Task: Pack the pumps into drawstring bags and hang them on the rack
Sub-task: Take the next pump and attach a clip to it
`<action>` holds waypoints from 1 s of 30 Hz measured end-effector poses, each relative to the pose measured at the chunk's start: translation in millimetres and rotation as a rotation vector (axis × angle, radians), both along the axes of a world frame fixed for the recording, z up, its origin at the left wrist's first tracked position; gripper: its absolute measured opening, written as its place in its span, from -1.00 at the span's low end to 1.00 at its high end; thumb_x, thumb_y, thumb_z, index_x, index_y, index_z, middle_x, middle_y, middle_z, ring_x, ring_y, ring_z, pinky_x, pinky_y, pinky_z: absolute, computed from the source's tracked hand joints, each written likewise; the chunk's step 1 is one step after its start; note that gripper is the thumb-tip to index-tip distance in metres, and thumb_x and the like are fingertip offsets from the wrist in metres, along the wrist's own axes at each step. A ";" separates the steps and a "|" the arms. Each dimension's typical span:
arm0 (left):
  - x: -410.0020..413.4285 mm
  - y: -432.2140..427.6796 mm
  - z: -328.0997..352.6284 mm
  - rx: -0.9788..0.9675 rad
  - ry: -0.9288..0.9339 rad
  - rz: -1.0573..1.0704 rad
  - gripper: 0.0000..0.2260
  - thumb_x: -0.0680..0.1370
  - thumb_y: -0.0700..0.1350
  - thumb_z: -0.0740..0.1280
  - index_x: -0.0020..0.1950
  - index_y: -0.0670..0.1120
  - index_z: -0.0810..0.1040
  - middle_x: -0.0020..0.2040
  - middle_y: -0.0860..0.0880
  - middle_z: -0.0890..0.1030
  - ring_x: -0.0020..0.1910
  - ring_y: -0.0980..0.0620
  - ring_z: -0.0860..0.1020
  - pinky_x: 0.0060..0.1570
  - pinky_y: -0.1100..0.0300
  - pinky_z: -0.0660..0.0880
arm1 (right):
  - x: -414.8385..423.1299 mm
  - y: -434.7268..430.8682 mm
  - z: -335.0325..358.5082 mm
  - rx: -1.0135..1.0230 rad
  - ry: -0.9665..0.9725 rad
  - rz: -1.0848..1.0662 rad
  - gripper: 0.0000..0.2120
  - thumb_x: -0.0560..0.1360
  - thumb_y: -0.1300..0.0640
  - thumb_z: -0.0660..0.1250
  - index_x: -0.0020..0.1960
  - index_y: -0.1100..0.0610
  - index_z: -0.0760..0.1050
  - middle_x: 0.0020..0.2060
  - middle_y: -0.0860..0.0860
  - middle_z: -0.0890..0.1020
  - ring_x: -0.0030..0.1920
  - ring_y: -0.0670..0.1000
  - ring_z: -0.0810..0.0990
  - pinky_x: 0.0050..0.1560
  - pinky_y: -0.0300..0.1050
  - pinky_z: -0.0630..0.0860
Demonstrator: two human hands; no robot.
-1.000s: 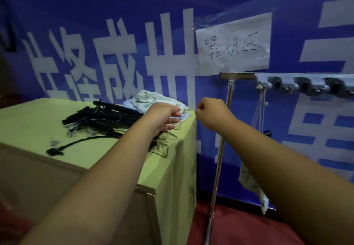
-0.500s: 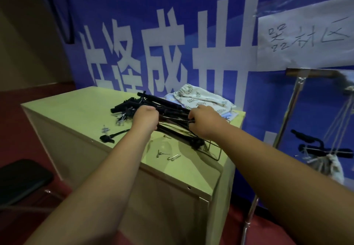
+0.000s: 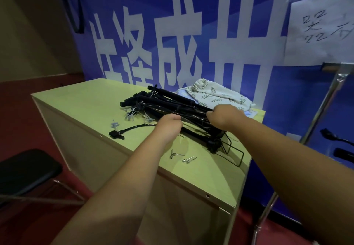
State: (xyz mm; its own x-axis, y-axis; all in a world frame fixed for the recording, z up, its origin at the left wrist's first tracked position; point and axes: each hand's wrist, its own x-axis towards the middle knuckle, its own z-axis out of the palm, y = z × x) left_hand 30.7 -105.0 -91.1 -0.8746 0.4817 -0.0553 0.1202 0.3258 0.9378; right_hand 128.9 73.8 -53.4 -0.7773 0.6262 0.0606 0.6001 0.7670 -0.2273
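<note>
Left hand (image 3: 168,125): at the pumps (image 3: 172,99), fingers hidden, grip unclear.
Right hand (image 3: 224,117): fingers curl round pumps.
Rack (image 3: 326,103): cut off, right edge.

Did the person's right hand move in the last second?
Yes. The right hand moved left: it was past the right edge of the table, by the rack pole, and now grips the pile of black pumps.

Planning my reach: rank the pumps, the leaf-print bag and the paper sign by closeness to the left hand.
1. pumps, right at the left hand
2. leaf-print bag, behind it, to the right
3. paper sign, high up, far right
</note>
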 end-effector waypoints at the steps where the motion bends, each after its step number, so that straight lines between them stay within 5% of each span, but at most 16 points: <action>1: -2.4 1.9 -0.7 -0.006 -0.014 0.001 -0.53 0.50 -0.12 0.30 0.41 0.02 0.62 0.19 -0.10 0.71 0.09 -0.11 0.68 0.23 -0.02 0.62 | -2.9 2.2 -0.9 -0.009 0.008 0.009 -0.50 0.67 -0.26 0.12 0.22 0.10 0.61 0.22 0.14 0.65 0.27 0.24 0.58 0.42 0.20 0.47; 5: -7.5 6.1 3.5 0.055 -0.104 0.053 -0.74 0.64 -0.21 0.30 0.30 -0.04 0.62 0.00 -0.12 0.67 -0.15 -0.02 0.62 -0.06 0.09 0.60 | -9.2 6.9 -2.7 -0.006 0.002 0.065 -0.58 0.63 -0.27 0.23 0.02 0.06 0.64 -0.07 0.04 0.65 0.05 0.14 0.62 0.21 0.09 0.57; 13: -19.7 5.8 11.7 0.427 -0.331 0.117 -0.79 0.68 -0.31 0.29 0.31 -0.23 0.54 0.08 -0.17 0.66 0.19 -0.12 0.70 0.21 0.00 0.66 | -7.4 -4.4 -0.3 0.164 0.037 0.059 -0.64 0.67 -0.16 0.22 -0.05 0.08 0.61 -0.19 0.02 0.62 -0.11 0.11 0.62 -0.14 -0.04 0.48; 16: -14.2 4.5 22.8 0.503 -0.329 0.061 -0.59 0.68 -0.31 0.28 0.54 -0.20 0.40 0.11 -0.14 0.64 0.20 -0.11 0.67 0.20 0.01 0.66 | -2.1 -11.4 1.8 0.221 0.083 0.022 -0.64 0.68 -0.13 0.20 -0.08 0.08 0.59 -0.21 0.02 0.62 -0.15 0.10 0.61 -0.24 -0.08 0.40; 26: 3.0 8.4 65.6 0.544 -0.138 0.023 -0.38 0.65 -0.22 0.31 0.67 0.14 0.23 0.22 -0.03 0.65 0.18 -0.10 0.69 0.25 -0.04 0.64 | 22.1 -31.7 19.3 0.147 0.338 0.025 -0.61 0.69 -0.22 0.19 0.02 0.05 0.62 -0.22 0.00 0.63 -0.14 0.09 0.62 -0.16 -0.03 0.53; 30: 12.3 7.7 87.5 0.569 -0.010 -0.005 -0.28 0.59 -0.23 0.31 0.66 0.24 0.15 0.30 -0.07 0.63 -0.03 0.03 0.61 0.08 0.03 0.62 | 38.6 -40.8 32.5 0.120 0.428 0.014 -0.63 0.70 -0.23 0.19 0.07 0.01 0.61 -0.19 -0.01 0.66 -0.11 0.09 0.65 -0.10 0.01 0.61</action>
